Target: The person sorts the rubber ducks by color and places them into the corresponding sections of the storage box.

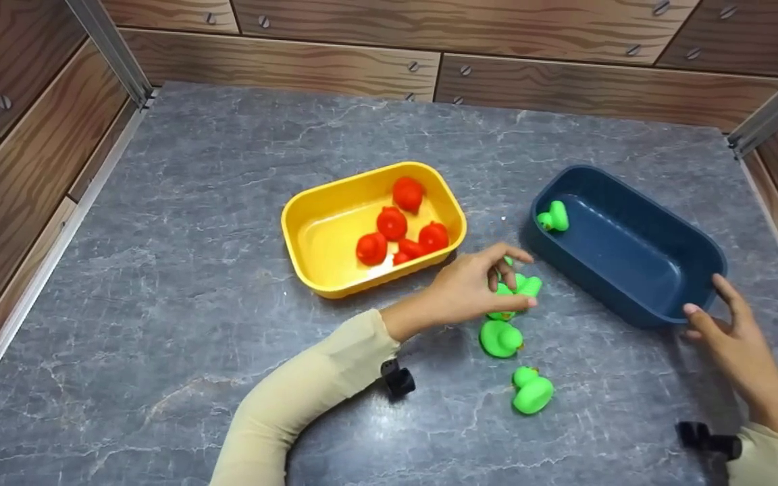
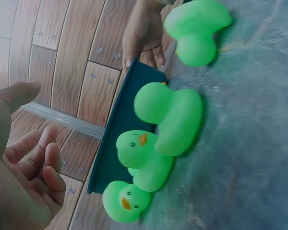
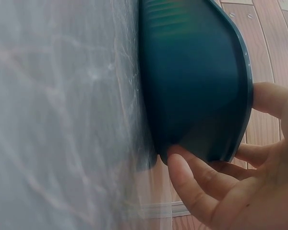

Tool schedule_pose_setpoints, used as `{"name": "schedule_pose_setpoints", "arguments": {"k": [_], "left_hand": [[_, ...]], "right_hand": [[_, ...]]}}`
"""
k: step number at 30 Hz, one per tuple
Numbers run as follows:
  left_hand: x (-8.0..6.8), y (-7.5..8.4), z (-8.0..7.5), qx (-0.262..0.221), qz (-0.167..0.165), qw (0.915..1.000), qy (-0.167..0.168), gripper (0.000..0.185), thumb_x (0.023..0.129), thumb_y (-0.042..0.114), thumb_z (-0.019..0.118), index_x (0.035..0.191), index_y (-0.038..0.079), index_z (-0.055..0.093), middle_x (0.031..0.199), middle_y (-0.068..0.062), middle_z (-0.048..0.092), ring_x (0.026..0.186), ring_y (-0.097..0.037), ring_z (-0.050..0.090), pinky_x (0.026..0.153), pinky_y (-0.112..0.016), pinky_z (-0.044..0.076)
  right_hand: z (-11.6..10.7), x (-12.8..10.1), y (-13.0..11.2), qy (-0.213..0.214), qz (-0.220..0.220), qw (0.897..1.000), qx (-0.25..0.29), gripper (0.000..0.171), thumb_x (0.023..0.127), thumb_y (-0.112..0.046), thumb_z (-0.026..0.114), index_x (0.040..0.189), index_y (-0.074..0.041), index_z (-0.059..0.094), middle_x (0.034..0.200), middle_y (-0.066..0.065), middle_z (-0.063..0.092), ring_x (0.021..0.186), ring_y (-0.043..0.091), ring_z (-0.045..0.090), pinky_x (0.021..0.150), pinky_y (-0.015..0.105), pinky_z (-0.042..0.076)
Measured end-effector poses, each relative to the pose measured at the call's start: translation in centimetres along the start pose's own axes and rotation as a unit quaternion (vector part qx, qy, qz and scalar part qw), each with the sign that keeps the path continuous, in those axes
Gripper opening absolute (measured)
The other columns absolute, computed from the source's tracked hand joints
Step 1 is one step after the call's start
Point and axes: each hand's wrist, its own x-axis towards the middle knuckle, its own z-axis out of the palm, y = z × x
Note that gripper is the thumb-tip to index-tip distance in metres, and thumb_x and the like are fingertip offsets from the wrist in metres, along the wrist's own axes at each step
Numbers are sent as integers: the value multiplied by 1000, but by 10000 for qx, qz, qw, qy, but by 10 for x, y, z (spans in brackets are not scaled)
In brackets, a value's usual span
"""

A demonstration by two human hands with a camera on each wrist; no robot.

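Right hand (image 1: 733,344) sits nearest the head camera, low right, fingers (image 3: 201,184) spread and lightly curved against the near end wall of the dark blue tub (image 1: 659,297), thumb at the rim; steadying contact, not a full wrap. Left hand (image 1: 477,287) reaches in from a cream sleeve (image 1: 301,391), wrist bent, fingers half curled over a cluster of green rubber ducks (image 1: 521,290) on the tabletop (image 1: 159,337), just beside the tub's near-left corner. Head view suggests a thumb-and-finger pinch closing on one duck; left wrist view shows the fingers (image 2: 43,163) loosely curled with a gap to the ducks, so firm grip can't be confirmed. Two more green ducks lie loose nearer the camera, one (image 1: 500,337) touching the cluster, one (image 1: 532,391) a little apart. One green duck (image 1: 554,217) is already inside the tub at its far end. Yellow tub (image 1: 308,229) to the left holds five red ducks (image 1: 396,229). Judgement: colour sort mid-way, green pick-up in hand; next needs a secure pinch, lift clear of neighbours, short carry over the tub rim.
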Motion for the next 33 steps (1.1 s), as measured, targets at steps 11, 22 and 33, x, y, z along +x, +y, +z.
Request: {"name": "schedule_pose_setpoints", "arguments": {"k": [11,22,33], "left_hand": [[-17,-11,3,524,48,9970,-576,57,81,38,76,129,18,54,98,2,67,80,-12,59,68,-12,41],[-22,-18,7,927,-88,9903,-1033,57,78,40,79,125,17,58,107,1,68,88,-16,62,70,-13,41],[-26,-21,10,1902,-315,9760,-1012,50,73,45,81,116,27,63,106,10,65,92,-4,59,70,-19,42]], "right_hand": [[0,-13,-25,-90,-120,9998,140,75,101,-29,48,156,-16,-1,162,17,-5,78,-18,53,71,1,40],[0,-9,-20,-125,52,9999,60,76,100,-35,47,156,-22,-3,161,19,-7,79,-19,51,69,1,38],[-1,-13,-25,-154,0,9997,172,75,101,-31,47,156,-18,-1,160,21,-9,78,-17,52,71,1,40]]}}
